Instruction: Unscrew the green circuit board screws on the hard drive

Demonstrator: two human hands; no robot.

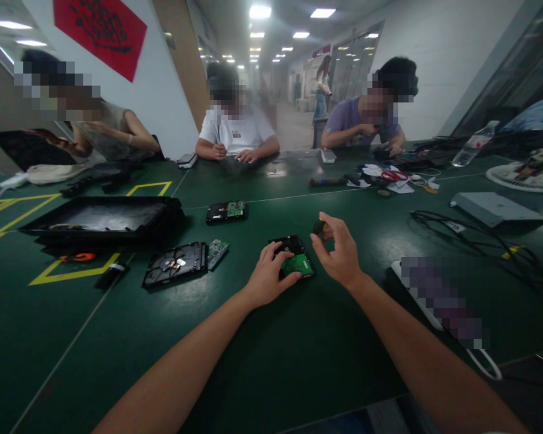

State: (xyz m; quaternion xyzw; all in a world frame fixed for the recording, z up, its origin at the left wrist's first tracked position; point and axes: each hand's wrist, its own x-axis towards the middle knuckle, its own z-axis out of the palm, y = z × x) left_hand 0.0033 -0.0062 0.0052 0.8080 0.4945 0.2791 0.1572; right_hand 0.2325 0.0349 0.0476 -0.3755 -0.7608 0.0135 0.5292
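On the green table in front of me lies a black hard drive point(294, 243) with a green circuit board on its near part. My left hand point(271, 269) steadies this drive, thumb along its near edge and fingers over its left side. Just right of it and slightly raised, my right hand point(337, 250) pinches a screwdriver point(319, 225) by its dark green and yellow handle. The shaft and tip cannot be made out. Further left are an opened hard drive point(176, 266), a loose circuit board point(218, 254) and another hard drive point(227, 211) with its board facing up.
A large black casing point(104, 217) stands at the left. To the right are a grey metal box point(498, 211), black cables point(452, 241) and a phone-like object point(434, 298) with a white strap. A water bottle point(475, 144) stands farther back. Several people sit across the table.
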